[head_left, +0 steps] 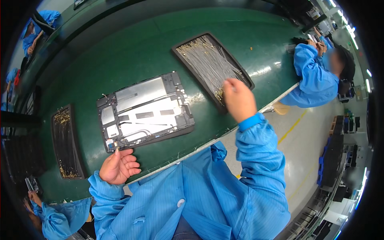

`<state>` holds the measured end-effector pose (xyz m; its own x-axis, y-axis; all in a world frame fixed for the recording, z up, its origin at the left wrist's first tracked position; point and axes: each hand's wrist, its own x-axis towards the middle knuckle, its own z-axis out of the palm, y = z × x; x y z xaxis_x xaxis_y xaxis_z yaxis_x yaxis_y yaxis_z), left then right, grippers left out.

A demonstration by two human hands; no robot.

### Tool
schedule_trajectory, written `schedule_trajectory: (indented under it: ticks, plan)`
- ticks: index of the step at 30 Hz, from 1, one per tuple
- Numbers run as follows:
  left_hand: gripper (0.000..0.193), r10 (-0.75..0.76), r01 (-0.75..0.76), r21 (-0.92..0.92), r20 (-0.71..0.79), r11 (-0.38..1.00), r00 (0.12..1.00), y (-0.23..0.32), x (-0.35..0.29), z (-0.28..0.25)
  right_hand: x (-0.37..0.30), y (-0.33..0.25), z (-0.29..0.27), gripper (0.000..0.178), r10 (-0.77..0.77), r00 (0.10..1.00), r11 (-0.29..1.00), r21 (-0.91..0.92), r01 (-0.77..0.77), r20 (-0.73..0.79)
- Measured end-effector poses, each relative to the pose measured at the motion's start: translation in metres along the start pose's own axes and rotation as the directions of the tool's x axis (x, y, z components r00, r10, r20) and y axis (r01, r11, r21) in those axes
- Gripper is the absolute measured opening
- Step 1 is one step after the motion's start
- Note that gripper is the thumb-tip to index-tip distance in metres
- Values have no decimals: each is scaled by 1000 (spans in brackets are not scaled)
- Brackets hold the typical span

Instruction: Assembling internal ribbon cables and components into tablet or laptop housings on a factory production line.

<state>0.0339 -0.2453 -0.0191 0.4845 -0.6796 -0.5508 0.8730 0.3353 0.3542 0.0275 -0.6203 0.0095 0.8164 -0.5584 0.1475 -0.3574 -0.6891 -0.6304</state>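
An opened tablet (148,114) with silver and white inner plates, thin black cables and small boards lies on the green table before me. My left hand (119,166) is at its near left corner, palm turned up. The thumb reaches the tablet's edge, and the other fingers are loosely curled and apart from the thumb, with nothing seen in them. My right hand (240,100) is over the near right side of a black tray (193,75) full of thin grey cables (208,60) with gold-coloured ends. Its thumb and forefinger are pinched together; whatever they hold is hidden.
Left of the tablet stands another black tray (82,160) of dark cables with gold ends. The green table (160,40) ends at a pale front edge close to my body. Co-workers in blue sit at the right (316,76) and lower left (64,218).
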Motion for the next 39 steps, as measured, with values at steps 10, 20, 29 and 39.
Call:
schedule_trajectory:
  ticks: [10, 20, 29, 39]
  plan:
    - [45, -12, 13, -17, 52, 1000, 999, 2, 4, -4, -11, 44, -15, 28, -60, 993, 955, -295, 27, -106]
    - [46, -2, 2, -9, 1, 1000, 1000, -3, 1, -1, 3, 32, -11, 24, -95, 995, 931, -354, 88, -3]
    - [48, -3, 4, -19, 27, 1000, 1000, -2, 2, -4, -29, 45, -25, 35, 268, 963, 963, -39, -268, -9]
    - [50, 11, -10, -10, 28, 1000, 1000, -3, 0, -1, -42, 60, -30, 36, 317, 934, 935, 108, -337, 166]
